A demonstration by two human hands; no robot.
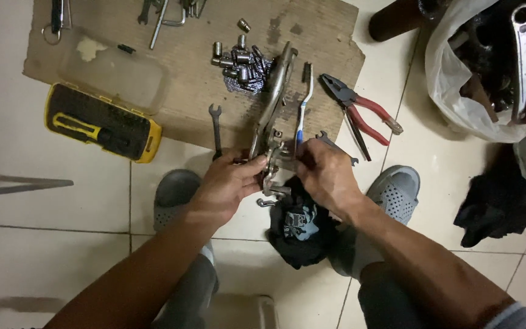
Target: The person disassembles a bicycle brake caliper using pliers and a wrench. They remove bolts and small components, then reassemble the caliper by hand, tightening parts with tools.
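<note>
both hands grip the locking pliers: left hand fingers curled, right hand pinching near the jaws. best steadied over the black rag.

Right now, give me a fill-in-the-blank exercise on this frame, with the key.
1. Both hands, the left hand and the right hand, grip a metal part above a ______ cloth on the floor.
2. The pliers right of the toothbrush have ______ handles.
3. The sockets lie in a pile on a sheet of ______.
4. The screwdriver case at left is black and ______.

Missing words: black; red; cardboard; yellow
</note>
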